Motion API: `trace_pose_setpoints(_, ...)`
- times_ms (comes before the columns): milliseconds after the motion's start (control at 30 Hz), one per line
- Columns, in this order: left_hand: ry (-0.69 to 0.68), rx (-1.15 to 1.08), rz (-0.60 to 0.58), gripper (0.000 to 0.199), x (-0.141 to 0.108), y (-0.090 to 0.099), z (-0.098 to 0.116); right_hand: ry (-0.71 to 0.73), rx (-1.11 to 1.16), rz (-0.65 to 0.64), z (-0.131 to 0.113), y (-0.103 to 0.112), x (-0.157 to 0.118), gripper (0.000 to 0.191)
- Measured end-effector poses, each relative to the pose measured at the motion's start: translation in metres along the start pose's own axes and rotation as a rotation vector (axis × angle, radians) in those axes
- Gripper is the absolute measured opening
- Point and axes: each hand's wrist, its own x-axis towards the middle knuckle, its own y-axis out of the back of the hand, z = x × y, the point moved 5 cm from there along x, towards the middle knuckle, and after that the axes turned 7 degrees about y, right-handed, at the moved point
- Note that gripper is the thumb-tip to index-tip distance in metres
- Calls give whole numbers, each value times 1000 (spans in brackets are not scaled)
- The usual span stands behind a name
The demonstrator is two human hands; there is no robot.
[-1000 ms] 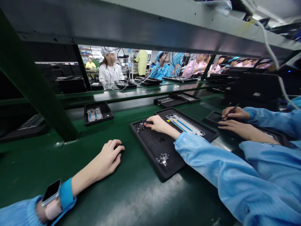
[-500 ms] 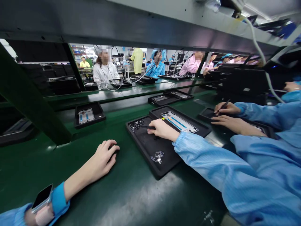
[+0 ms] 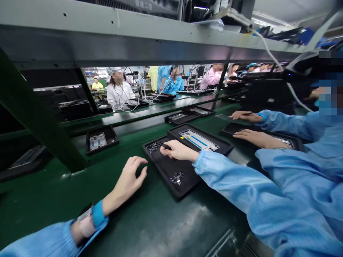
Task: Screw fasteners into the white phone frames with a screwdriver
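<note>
Along the green worktop (image 3: pixel 125 223), a black tray (image 3: pixel 160 175) is laid out directly below the right hand (image 3: pixel 178 150), and two clusters of tiny metal parts are scattered on it: one near its far corner (image 3: pixel 152 147), the other near its front edge (image 3: pixel 176 177). A slim black tool (image 3: pixel 164 145) is pinched between the fingers of the right hand, its tip held just beside the far cluster; whether the parts are touched by it cannot be told. The left hand (image 3: pixel 131 178) is kept partly open with its fingers curled, nothing is gripped by it, and it is positioned just left of the tray. A second black tray (image 3: pixel 203 133), holding a phone frame (image 3: pixel 198 140), is placed directly behind the first, beyond the right hand. Farther right, a pen-like tool (image 3: pixel 248 113) is held by a co-worker's hand (image 3: pixel 245 115) above another tray (image 3: pixel 230 127), and a blue sleeve (image 3: pixel 289 125) is seen on that arm.
</note>
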Motion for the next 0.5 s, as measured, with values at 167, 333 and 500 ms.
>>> trace_pose_setpoints(167, 104, -123, 85, 13, 12, -26, 2, 63, 349, 63, -31, -10, -10, 18)
trace_pose_setpoints(333, 150, -222, 88, 15, 4, -31, -1, 49, 434, 209, -43, -17, -21, 15)
trace_pose_setpoints(500, 199, -299, 18, 21, 2, -32, 1, 66, 258, 201, -55, -9, -24, 15)
